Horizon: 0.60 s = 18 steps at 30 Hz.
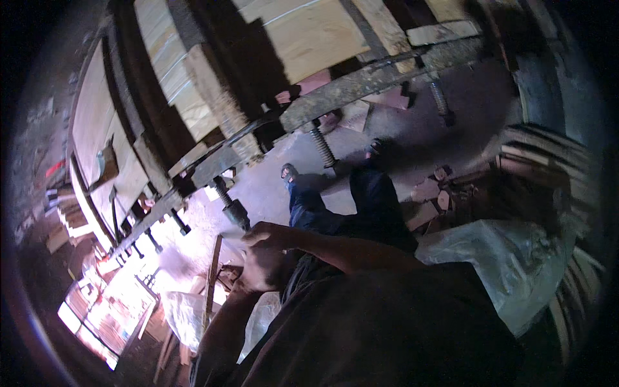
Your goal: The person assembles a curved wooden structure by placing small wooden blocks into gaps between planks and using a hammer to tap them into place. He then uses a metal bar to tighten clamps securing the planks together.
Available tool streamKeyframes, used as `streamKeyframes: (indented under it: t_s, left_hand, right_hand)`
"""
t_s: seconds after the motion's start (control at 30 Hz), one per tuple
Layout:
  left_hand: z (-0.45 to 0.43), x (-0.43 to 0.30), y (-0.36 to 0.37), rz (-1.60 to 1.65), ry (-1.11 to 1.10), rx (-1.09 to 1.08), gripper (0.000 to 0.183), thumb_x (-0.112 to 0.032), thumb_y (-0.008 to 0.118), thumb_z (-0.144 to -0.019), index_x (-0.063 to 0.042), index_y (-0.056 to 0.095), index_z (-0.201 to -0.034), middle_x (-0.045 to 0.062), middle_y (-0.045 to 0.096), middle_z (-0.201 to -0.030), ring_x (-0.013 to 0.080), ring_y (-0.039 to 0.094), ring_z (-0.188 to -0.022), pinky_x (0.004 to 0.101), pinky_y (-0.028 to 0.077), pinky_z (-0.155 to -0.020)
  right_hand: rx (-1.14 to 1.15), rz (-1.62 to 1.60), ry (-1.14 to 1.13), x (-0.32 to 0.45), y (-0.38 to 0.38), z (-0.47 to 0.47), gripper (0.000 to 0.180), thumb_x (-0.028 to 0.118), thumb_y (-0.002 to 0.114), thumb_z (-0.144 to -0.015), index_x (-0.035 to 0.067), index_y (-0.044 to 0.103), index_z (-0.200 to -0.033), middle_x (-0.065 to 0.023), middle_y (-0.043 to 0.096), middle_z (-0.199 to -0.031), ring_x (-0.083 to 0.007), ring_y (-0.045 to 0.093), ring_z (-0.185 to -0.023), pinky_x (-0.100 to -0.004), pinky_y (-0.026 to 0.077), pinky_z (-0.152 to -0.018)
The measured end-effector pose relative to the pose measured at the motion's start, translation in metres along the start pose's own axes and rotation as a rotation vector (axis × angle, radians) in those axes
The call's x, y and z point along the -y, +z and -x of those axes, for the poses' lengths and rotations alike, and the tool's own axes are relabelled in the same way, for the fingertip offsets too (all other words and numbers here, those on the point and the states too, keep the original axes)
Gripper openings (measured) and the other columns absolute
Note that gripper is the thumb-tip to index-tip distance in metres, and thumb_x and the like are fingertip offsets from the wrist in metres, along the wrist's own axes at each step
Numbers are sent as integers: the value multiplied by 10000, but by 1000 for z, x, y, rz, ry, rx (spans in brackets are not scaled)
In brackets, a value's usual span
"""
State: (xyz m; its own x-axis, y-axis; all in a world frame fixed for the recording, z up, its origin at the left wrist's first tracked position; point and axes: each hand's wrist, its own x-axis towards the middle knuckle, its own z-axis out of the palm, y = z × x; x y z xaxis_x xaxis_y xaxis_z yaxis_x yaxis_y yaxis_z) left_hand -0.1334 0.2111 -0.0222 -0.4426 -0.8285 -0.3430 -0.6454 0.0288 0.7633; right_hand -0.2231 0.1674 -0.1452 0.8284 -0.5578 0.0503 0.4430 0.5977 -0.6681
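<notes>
Both hands are together in front of my waist, around a dark tool with a socket end (236,214). The socket sits over the end of a threaded clamp screw (221,189). My right hand (268,236) grips the tool just behind the socket. Below it, my left hand (261,271) is closed on the tool's lower part. The fingers hide most of the tool's body, so its exact kind is unclear. The screw enters a worn clamp bar (215,167) along the edge of a press that holds light wooden panels (309,41).
More clamp screws hang from the bar, one (323,145) near my feet and another (440,99) to the right. Clear plastic sheeting (503,261) lies at my right, beside stacked boards (537,150). Wood offcuts (428,205) cover the floor. Bright light comes from the left.
</notes>
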Motion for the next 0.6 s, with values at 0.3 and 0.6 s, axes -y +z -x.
streamKeyframes:
  t_s: [0.3, 0.6]
  left_hand:
    - [-113, 8, 39, -31, 126, 187, 134, -186, 670, -827, -86, 642, -913, 133, 654, -847, 339, 672, -778, 436, 547, -654]
    - [-156, -7, 51, -281, -170, 305, 283, -238, 654, -845, -74, 614, -1073, 164, 678, -983, 371, 672, -932, 493, 554, -751]
  right_hand:
    - [-1142, -142, 336, 74, -58, 138, 249, 198, 557, -971, 67, 608, -1176, -131, 637, -1189, -266, 629, -1052, -432, 478, -951]
    - [-1218, 1609, 146, 53, -70, 102, 120, 147, 556, -910, 51, 621, -938, -140, 613, -932, -303, 610, -867, -417, 474, -753]
